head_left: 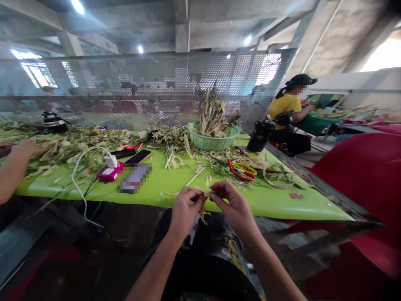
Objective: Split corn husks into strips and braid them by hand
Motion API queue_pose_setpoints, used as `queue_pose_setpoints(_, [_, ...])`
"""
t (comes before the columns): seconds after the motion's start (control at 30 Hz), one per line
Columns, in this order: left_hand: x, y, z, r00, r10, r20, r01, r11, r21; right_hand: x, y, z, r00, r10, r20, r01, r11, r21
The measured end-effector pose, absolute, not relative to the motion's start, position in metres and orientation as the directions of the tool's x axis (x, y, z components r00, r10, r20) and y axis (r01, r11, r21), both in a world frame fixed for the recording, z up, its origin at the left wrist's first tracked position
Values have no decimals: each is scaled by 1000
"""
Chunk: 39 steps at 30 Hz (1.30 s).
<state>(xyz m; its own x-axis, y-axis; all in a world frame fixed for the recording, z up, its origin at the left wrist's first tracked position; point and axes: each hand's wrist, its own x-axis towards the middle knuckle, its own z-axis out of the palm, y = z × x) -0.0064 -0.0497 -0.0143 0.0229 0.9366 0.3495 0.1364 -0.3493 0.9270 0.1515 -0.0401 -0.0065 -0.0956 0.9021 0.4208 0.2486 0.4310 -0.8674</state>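
My left hand [185, 211] and my right hand [233, 205] meet at the front edge of the green table, fingertips almost together. Between them is a small piece of pale dried husk strips [207, 187], pinched by both hands. One end stands up above the fingers, and curled ends [204, 216] hang below them. Fingers partly cover the middle of the piece. A loose pale stalk [194, 175] lies on the table just beyond my left hand. Red-and-yellow-handled scissors [242, 170] rest among green scraps past my right hand.
Dried husks surround a green basket [214, 143] of more husks. Phones [135, 179], a pink power socket [110, 172] with a white cable, and a black container [260, 136] are on the table [275, 205]. A neighbour's hand [26, 149] is at left; another person [288, 108] sits right.
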Motion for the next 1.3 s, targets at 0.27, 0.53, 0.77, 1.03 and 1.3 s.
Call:
queue_pose_setpoints(0.27, [-11,-50,-12,143,933,329,203,-353,913,155,-41,-2,-148,834,531,447,536,-716])
queue_pose_setpoints(0.53, [-12,-50,-10,194,968,157,-68,-147,987,161,-40,-4,-134,878,460,345,476,-809])
queue_pose_setpoints(0.77, [-5,-51,-14,159,958,238,24,-245,969,150,-39,2,-152,933,325,176,349,-920])
queue_pose_setpoints(1.03, [-2,-52,-14,134,912,387,216,-408,887,141,-40,-2,-33,886,463,279,453,-847])
queue_pose_setpoints(1.3, [-9,-60,-14,251,888,385,128,-425,896,128,-45,-9,74,898,433,185,415,-891])
